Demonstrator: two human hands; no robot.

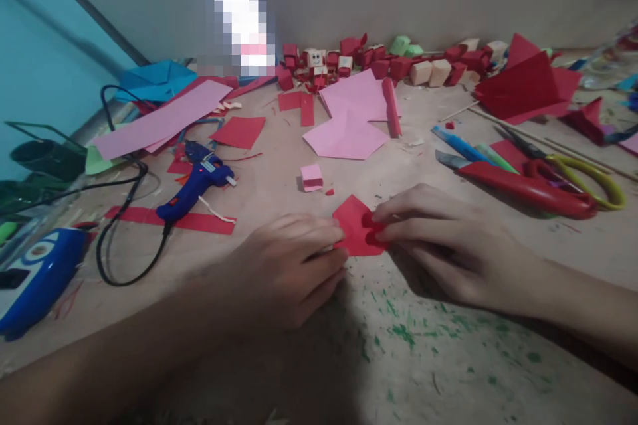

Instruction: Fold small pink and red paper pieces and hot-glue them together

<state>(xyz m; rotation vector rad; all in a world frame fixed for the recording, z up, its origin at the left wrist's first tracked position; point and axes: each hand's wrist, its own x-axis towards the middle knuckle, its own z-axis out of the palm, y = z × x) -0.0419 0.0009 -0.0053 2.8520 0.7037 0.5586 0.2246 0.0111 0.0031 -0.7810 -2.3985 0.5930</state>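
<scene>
A small piece of red paper (355, 229) lies folded on the beige table (448, 358) between both my hands. My left hand (289, 265) presses its left edge with closed fingertips. My right hand (443, 246) pinches its right edge, fingers together and pointing left. A small pink paper cube (312, 176) sits just beyond the red piece.
A blue glue gun (197, 187) with a black cord lies at left on a red strip (169, 219). Pink sheets (349, 126), red scissors (533, 189) with yellow handles, blue pens (461, 145) and a row of red paper cubes (369, 63) fill the back. Green specks dot the near table.
</scene>
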